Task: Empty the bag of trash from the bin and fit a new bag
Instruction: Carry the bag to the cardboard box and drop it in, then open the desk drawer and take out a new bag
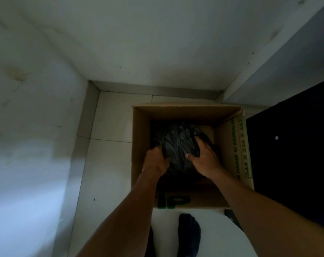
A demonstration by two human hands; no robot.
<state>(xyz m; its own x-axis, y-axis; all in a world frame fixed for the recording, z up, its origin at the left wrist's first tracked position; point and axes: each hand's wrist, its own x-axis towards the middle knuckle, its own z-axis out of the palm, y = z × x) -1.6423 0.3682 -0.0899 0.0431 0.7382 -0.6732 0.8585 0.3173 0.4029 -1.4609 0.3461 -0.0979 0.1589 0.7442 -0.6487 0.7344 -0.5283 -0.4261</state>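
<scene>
A full black trash bag sits inside an open brown cardboard box that stands on the tiled floor in a corner. Both my arms reach down into the box. My left hand grips the bag's left side, fingers curled into the plastic. My right hand presses on the bag's right side, fingers spread over it and thumb on the front. The bag's lower part is hidden in the dark of the box.
White walls close in at the left and behind the box. A black panel stands right of the box. White floor tiles lie left of it. My dark-socked foot stands just in front of the box.
</scene>
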